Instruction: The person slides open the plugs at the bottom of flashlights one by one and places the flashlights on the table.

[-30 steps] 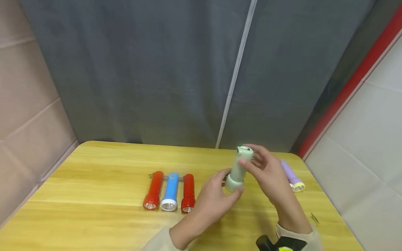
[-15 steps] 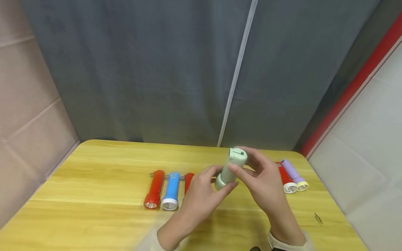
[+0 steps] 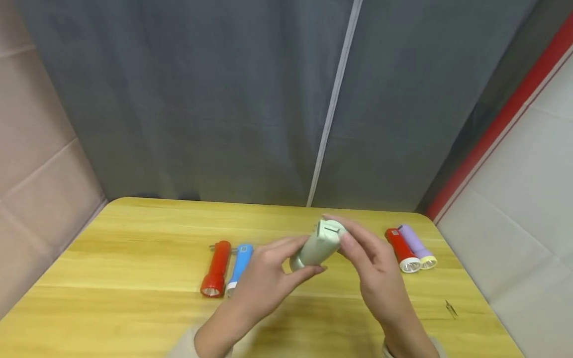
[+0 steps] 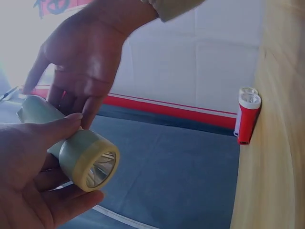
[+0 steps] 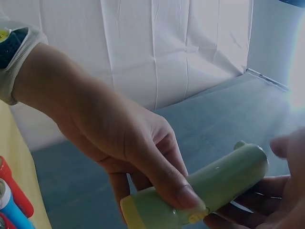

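Observation:
A pale green flashlight (image 3: 317,247) with a yellow lens rim is held in the air between both hands, its tail tilted up towards the head camera. My left hand (image 3: 261,281) grips it near the lens end; in the left wrist view the thumb lies across the barrel (image 4: 78,148) and the fingers wrap below. At the tail end, my right hand (image 3: 378,278) has its fingers curled behind and under the body (image 5: 231,176), with the thumb tip right at the tail's edge. A dark slit shows on the tail's end face.
Left of the hands, a red flashlight (image 3: 217,271) and a blue one (image 3: 241,259) lie on the wooden table (image 3: 134,258). At the right lie a red flashlight with a white rim (image 3: 401,248) and a purple one (image 3: 416,243). A small thin object (image 3: 451,309) sits nearer the front.
Both hands have carried the green flashlight a little left and tipped its tail towards the camera. My left hand now hides the second red flashlight in the left row and part of the blue one.

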